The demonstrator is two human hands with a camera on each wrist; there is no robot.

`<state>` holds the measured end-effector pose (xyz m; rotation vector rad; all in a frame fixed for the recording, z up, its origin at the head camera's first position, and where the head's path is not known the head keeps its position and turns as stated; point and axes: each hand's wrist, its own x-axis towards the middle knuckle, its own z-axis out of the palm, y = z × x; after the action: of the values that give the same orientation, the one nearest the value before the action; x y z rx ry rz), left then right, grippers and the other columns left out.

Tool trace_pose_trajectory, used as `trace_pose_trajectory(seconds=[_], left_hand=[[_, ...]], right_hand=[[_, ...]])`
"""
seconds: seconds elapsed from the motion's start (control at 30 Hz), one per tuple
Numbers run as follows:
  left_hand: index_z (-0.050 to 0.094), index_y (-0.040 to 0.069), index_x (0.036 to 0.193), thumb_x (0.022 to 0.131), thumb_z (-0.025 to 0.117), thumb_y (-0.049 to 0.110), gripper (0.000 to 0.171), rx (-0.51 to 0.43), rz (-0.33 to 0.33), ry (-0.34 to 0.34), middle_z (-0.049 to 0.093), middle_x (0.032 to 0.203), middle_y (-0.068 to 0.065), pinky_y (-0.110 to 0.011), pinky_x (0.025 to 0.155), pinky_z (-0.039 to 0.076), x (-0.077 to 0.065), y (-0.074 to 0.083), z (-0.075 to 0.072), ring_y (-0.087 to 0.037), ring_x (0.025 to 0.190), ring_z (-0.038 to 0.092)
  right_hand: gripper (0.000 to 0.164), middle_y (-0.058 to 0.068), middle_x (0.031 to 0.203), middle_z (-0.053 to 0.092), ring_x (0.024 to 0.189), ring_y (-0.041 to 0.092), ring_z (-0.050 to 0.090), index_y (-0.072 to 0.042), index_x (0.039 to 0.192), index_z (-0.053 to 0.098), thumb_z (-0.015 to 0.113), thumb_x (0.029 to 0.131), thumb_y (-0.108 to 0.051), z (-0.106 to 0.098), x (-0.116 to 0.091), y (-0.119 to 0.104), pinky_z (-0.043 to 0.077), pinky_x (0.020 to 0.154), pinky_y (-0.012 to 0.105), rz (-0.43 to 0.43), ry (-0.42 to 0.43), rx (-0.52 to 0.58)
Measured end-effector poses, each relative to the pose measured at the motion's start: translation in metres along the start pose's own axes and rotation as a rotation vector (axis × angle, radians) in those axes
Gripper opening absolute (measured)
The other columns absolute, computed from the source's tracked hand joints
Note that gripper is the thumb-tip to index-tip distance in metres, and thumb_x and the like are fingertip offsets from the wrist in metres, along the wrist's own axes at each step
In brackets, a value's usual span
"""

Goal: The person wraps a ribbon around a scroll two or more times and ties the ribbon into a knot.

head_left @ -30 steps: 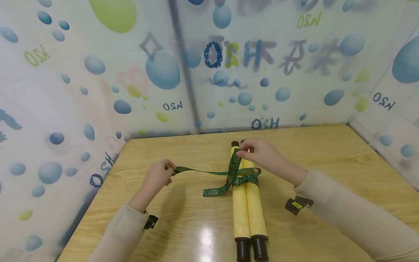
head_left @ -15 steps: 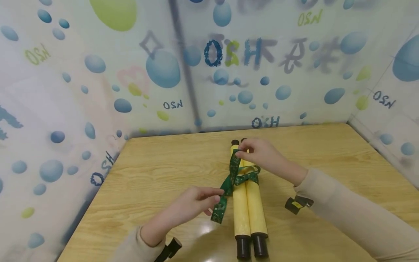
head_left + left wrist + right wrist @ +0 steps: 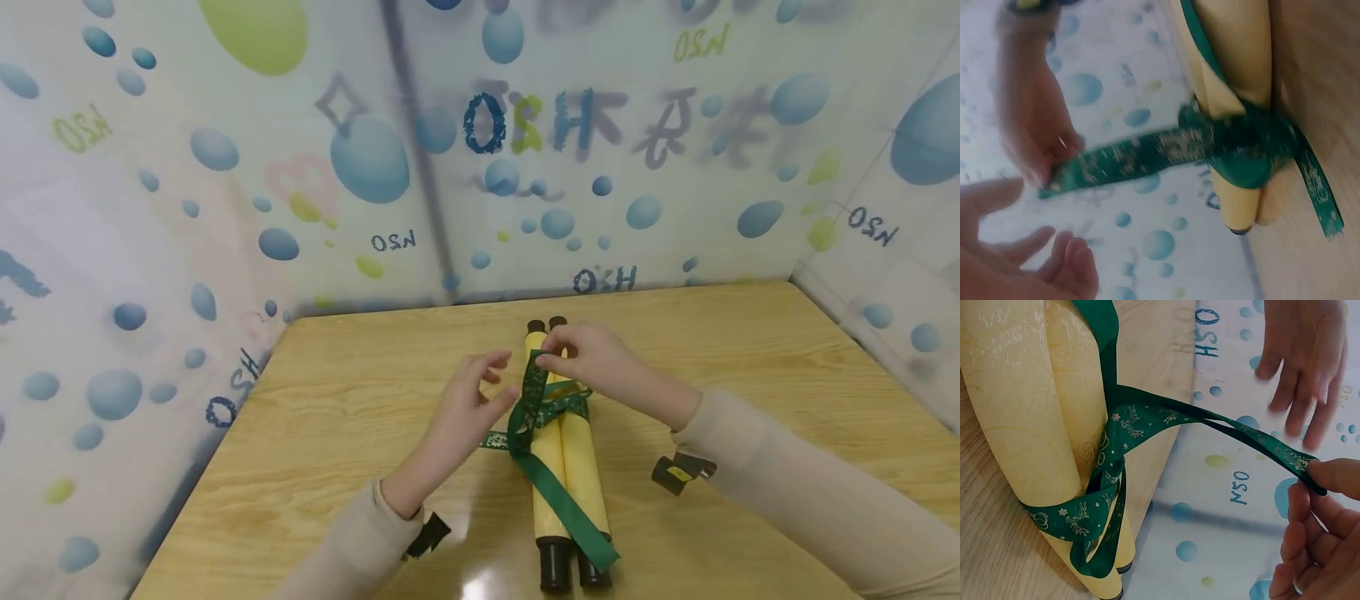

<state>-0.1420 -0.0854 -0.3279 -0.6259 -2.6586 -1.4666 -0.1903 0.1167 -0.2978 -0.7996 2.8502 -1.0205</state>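
Observation:
A yellow scroll, rolled from both ends into two rolls with dark end knobs (image 3: 555, 565), lies lengthwise on the table. Around it goes a green ribbon (image 3: 558, 492) printed with pale reindeer and snowflakes, crossed near the upper middle. My right hand (image 3: 596, 358) pinches a raised loop of the ribbon between thumb and fingertips, plain in the right wrist view (image 3: 1322, 537). Left of that loop is my left hand (image 3: 459, 408), fingers spread and holding nothing. One ribbon tail hangs down across the rolls; a shorter tail (image 3: 495, 440) points left.
The wooden table (image 3: 360, 375) reaches back to a wall covering (image 3: 450, 200) printed with blue and green drops. Black cameras are strapped at both wrists, the right one (image 3: 678, 472) over the table.
My left hand came in from the left with the long ribbon tail, then let it go and moved up beside the loop. The tail now lies across the scroll. My right hand keeps its pinch.

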Motion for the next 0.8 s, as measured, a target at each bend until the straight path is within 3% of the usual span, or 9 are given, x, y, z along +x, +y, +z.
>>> trace_pose_trajectory(seconds=[0.03, 0.1, 0.2, 0.37, 0.5, 0.57, 0.67, 0.73, 0.8], left_hand=[[0.052, 0.009, 0.129, 0.093, 0.059, 0.023, 0.039, 0.003, 0.007, 0.018, 0.056, 0.118, -0.005, -0.037, 0.080, 0.046, 0.007, -0.003, -0.001, -0.022, 0.104, 0.052], [0.051, 0.010, 0.132, 0.093, 0.058, 0.027, 0.043, -0.044, -0.011, -0.018, 0.055, 0.125, -0.006, -0.043, 0.089, 0.043, 0.019, -0.009, -0.002, -0.024, 0.113, 0.049], [0.057, 0.009, 0.127, 0.093, 0.059, 0.028, 0.039, -0.108, -0.053, -0.062, 0.060, 0.118, -0.006, -0.044, 0.094, 0.041, 0.028, -0.014, 0.002, -0.022, 0.113, 0.051], [0.065, 0.007, 0.111, 0.092, 0.060, 0.028, 0.029, -0.166, -0.103, -0.056, 0.065, 0.107, -0.006, -0.042, 0.089, 0.046, 0.030, -0.017, 0.009, -0.021, 0.102, 0.059], [0.066, 0.006, 0.104, 0.092, 0.060, 0.026, 0.025, -0.218, -0.127, -0.009, 0.066, 0.104, -0.007, -0.040, 0.085, 0.048, 0.032, -0.020, 0.010, -0.021, 0.098, 0.060], [0.066, 0.005, 0.102, 0.092, 0.060, 0.024, 0.023, -0.222, -0.129, 0.026, 0.065, 0.103, -0.007, -0.039, 0.083, 0.048, 0.033, -0.022, 0.009, -0.021, 0.098, 0.059], [0.067, 0.006, 0.101, 0.092, 0.060, 0.023, 0.021, -0.215, -0.138, 0.067, 0.065, 0.101, -0.006, -0.038, 0.080, 0.047, 0.034, -0.024, 0.008, -0.021, 0.096, 0.057], [0.067, 0.006, 0.100, 0.091, 0.061, 0.023, 0.020, -0.221, -0.135, 0.076, 0.064, 0.099, -0.006, -0.038, 0.078, 0.046, 0.034, -0.025, 0.008, -0.021, 0.096, 0.056], [0.067, 0.006, 0.100, 0.091, 0.061, 0.023, 0.020, -0.233, -0.127, 0.070, 0.064, 0.098, -0.005, -0.037, 0.078, 0.046, 0.034, -0.026, 0.009, -0.020, 0.096, 0.055]], right_hand=[[0.015, -0.001, 0.083, 0.061, 0.065, 0.016, 0.044, -0.011, 0.091, 0.066, 0.063, 0.090, -0.025, 0.000, 0.000, -0.001, 0.039, 0.057, 0.030, 0.000, -0.001, -0.004], [0.015, -0.001, 0.081, 0.060, 0.065, 0.016, 0.044, -0.010, 0.092, 0.066, 0.063, 0.090, -0.025, -0.001, 0.000, -0.002, 0.038, 0.057, 0.030, 0.005, -0.003, -0.012], [0.015, -0.002, 0.080, 0.060, 0.064, 0.015, 0.043, -0.010, 0.092, 0.067, 0.064, 0.089, -0.024, -0.001, 0.000, -0.005, 0.038, 0.056, 0.029, 0.007, -0.008, -0.015], [0.016, -0.001, 0.079, 0.059, 0.063, 0.015, 0.042, -0.010, 0.092, 0.066, 0.062, 0.090, -0.026, 0.002, -0.003, -0.004, 0.037, 0.056, 0.029, 0.035, 0.007, 0.011], [0.023, -0.001, 0.067, 0.052, 0.055, 0.014, 0.041, -0.009, 0.084, 0.061, 0.055, 0.095, -0.029, 0.012, -0.014, -0.005, 0.036, 0.052, 0.027, 0.081, 0.046, -0.015], [0.028, -0.002, 0.060, 0.048, 0.050, 0.011, 0.040, -0.011, 0.077, 0.058, 0.053, 0.096, -0.030, 0.024, -0.024, -0.007, 0.035, 0.048, 0.025, 0.050, 0.034, -0.092], [0.034, -0.006, 0.057, 0.046, 0.046, 0.005, 0.039, -0.013, 0.072, 0.056, 0.054, 0.094, -0.039, 0.048, -0.040, -0.012, 0.033, 0.042, 0.021, -0.068, -0.040, -0.282], [0.039, -0.006, 0.055, 0.045, 0.045, 0.005, 0.039, -0.013, 0.068, 0.055, 0.057, 0.090, -0.046, 0.064, -0.050, -0.016, 0.032, 0.039, 0.020, -0.137, -0.085, -0.405], [0.044, -0.006, 0.055, 0.045, 0.045, 0.006, 0.039, -0.012, 0.067, 0.055, 0.060, 0.085, -0.052, 0.076, -0.057, -0.017, 0.032, 0.039, 0.021, -0.153, -0.107, -0.523]])
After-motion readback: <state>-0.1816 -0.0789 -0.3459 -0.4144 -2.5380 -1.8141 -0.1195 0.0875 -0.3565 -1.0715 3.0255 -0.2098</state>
